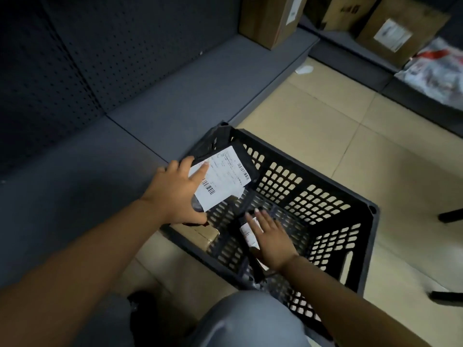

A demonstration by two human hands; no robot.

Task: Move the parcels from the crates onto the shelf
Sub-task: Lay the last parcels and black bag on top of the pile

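Observation:
My left hand [175, 194] grips a black mailer parcel with a white barcode label [223, 179], lifted over the left rim of the black plastic crate [350, 221]. Inside the crate, my right hand [270, 239] lies with straight fingers on a second dark parcel with a small white label [246, 234]. A brown cardboard parcel [200, 235] rests at the crate's bottom, under my left hand. The grey shelf [175, 96] runs along the left, just beyond the crate.
Cardboard boxes [270, 18] stand on the shelf at the top, more boxes [398, 36] and a white and red bag [436, 68] on another shelf at the right. Tiled floor [325, 116] surrounds the crate. My knee [250, 321] is at the bottom. Dark chair legs [448, 216] stand at the right.

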